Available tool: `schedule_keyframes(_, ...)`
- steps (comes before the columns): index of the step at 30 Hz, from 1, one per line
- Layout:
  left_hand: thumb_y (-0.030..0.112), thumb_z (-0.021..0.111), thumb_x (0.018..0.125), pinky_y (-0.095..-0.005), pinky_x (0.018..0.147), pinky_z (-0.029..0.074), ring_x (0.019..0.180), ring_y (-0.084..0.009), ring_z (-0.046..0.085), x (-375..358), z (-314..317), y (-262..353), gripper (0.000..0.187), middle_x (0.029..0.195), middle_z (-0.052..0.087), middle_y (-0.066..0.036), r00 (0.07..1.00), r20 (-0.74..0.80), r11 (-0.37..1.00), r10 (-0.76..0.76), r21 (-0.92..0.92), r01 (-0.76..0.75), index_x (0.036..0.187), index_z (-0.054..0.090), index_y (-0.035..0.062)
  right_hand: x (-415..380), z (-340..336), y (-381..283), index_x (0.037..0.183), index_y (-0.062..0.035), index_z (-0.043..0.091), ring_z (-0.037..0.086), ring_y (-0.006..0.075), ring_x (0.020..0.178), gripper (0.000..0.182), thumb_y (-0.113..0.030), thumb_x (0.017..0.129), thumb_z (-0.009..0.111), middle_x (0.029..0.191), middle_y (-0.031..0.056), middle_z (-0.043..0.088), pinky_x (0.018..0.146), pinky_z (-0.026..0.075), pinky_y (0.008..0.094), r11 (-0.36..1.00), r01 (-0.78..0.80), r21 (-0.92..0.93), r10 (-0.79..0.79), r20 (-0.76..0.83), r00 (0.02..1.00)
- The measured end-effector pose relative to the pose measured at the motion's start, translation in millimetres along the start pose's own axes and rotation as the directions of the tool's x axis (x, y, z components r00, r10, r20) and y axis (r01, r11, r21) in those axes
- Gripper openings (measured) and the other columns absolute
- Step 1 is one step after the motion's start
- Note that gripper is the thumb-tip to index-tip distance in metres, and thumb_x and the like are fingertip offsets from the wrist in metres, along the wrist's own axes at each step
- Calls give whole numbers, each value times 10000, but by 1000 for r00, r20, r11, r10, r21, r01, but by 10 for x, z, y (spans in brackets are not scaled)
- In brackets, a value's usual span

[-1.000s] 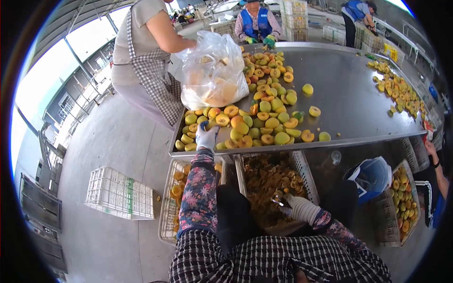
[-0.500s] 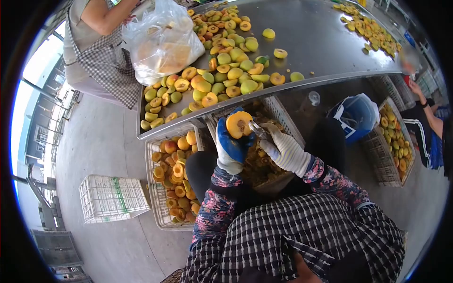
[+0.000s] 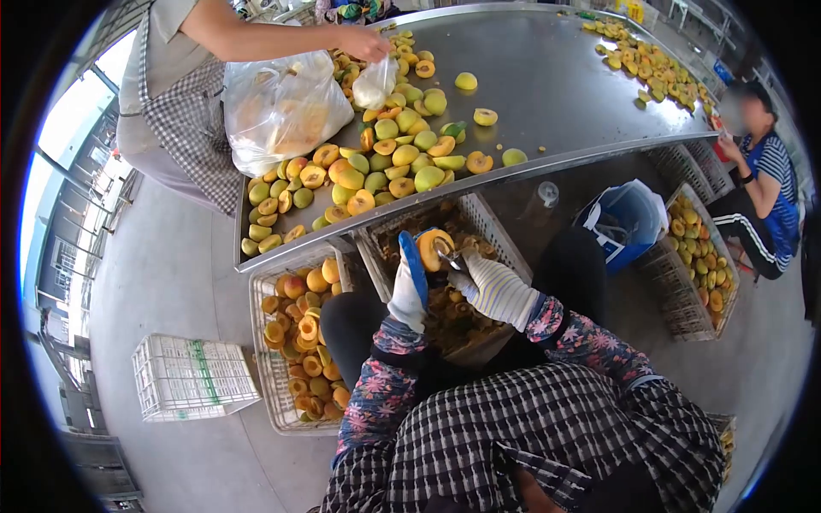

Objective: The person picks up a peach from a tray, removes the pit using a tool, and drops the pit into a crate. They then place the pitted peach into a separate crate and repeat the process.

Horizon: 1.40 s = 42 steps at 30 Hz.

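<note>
My left hand, in a white glove with a blue palm, is closed around a halved yellow peach, cut face turned up and to the right. My right hand, in a striped knit glove, grips a small metal pitting tool, its tip at the hollow of the peach. Both hands work over a crate of brown scraps and pits between my knees. Beside my left knee stands a white crate filled with peach halves.
Ahead is a metal table with heaped peach halves and a large plastic bag. A co-worker's hand holds a small white bag there. An upturned crate, a blue bucket and a seated person flank me.
The peach half and both hands have lowered slightly, and the peach is tilted differently. The co-worker's arm has stretched out over the table with a small bag. The view has shifted a little.
</note>
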<state>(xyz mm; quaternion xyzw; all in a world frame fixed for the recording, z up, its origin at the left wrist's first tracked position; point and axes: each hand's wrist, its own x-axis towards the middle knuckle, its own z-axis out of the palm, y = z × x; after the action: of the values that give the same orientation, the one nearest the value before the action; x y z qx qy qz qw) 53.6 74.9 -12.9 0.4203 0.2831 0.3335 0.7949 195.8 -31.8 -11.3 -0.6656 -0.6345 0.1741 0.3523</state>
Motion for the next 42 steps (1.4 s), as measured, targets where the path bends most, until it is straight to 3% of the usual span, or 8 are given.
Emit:
schedule_keyframes(5,376,515,999,-399,954,523,1133,-257,600,66,-168,-99,490,1262,596,-138,985,98,987,141,61,-148,1338,508,22,34,30,154,1135,3,538,665,388,796,308,-250,970,596,866,211,673,698,512,448,989,35,141,-29,-41,999)
schedule_keyframes(7,168,588,917,-426,1076,449,1220,-315,543,40,-190,-32,529,1347,527,-170,985,167,820,-49,-556,136,1398,441,4,53,-13,166,1162,-13,533,666,334,751,322,-279,988,580,834,163,670,681,512,417,974,26,227,-7,-85,996)
schedule_keyframes(10,142,596,881,-433,1142,370,1290,-319,491,-2,-151,15,612,1373,507,-170,964,236,879,124,-477,3,1442,392,9,49,-112,107,1198,-17,523,661,309,723,349,-295,993,573,818,136,664,670,505,402,962,-23,272,45,-75,996)
schedule_keyframes(22,470,563,978,-539,1062,419,1135,-317,578,68,3,-39,422,1149,635,-123,999,-24,733,-21,-680,-2,1145,575,82,3,-110,-99,1173,-2,523,680,367,724,392,-300,942,627,761,173,672,637,527,452,988,134,-77,-138,-42,990)
schedule_keyframes(28,373,520,1023,-452,995,477,1061,-273,597,20,-8,-146,316,1108,614,-124,970,-99,882,223,-404,-244,1092,549,67,-6,7,-284,1056,-13,535,655,404,693,271,-248,937,599,758,196,656,619,514,495,980,95,-173,-93,21,995)
schedule_keyframes(30,316,422,1069,-351,889,495,932,-204,588,-78,134,18,290,1043,597,-113,808,137,732,573,356,-581,1058,529,47,-16,-25,-346,1052,-2,529,638,426,689,260,-214,925,609,770,223,643,594,504,495,976,131,-172,-125,45,991)
schedule_keyframes(38,210,524,1004,-345,876,495,1037,-213,573,-59,200,-134,263,1022,576,-72,819,-339,879,463,56,-474,1178,554,15,-6,247,-244,1040,-59,581,591,302,812,326,-305,1055,366,865,176,582,818,478,362,968,-118,224,63,238,969)
schedule_keyframes(42,204,473,1036,-352,922,505,1041,-218,576,-28,22,-124,234,1123,537,-87,859,7,810,513,326,-487,1166,533,20,31,205,-177,1054,-56,563,593,300,841,317,-289,1059,348,843,170,580,837,474,352,997,5,-81,26,369,929)
